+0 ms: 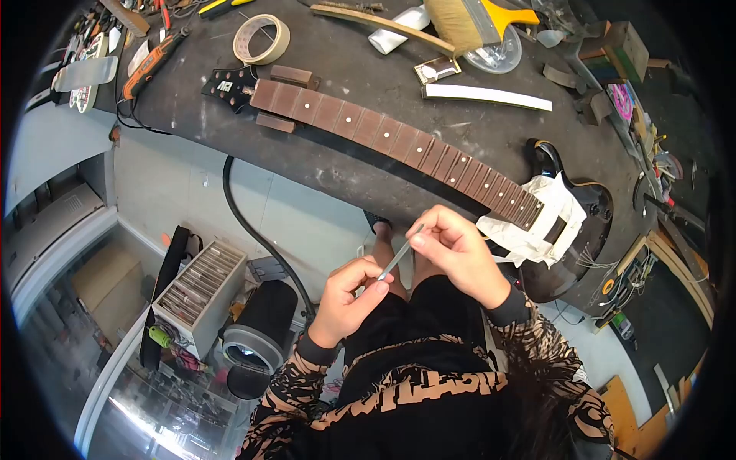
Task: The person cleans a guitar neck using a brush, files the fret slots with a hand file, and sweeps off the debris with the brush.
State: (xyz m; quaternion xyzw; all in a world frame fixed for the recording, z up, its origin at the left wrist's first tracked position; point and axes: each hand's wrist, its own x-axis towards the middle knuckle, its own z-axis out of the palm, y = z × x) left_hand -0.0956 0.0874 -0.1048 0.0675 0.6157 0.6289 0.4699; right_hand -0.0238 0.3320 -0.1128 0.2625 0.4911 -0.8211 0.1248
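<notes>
A thin grey metal strip (pixel 396 257) is held slantwise between my two hands, in front of the bench edge. My left hand (pixel 349 299) pinches its lower end between thumb and fingers. The upper end is pinched in my right hand (pixel 456 253). Beyond them a guitar neck (pixel 366 130) with a brown fretboard and pale dot inlays lies across the dark bench. Its black headstock (pixel 228 88) points left, beside two small brown blocks (pixel 291 76). The dark guitar body (pixel 594 203) is at the right, partly under crumpled whitish paper (pixel 566 238).
The dark workbench (pixel 184 100) holds a tape roll (pixel 280 38), an orange rotary tool (pixel 153 63), a wide brush (pixel 464 21) and a white curved strip (pixel 491 96). Below left are a box of slotted pieces (pixel 201 287) and a black bin (pixel 264 326). A black hose (pixel 257 234) hangs nearby.
</notes>
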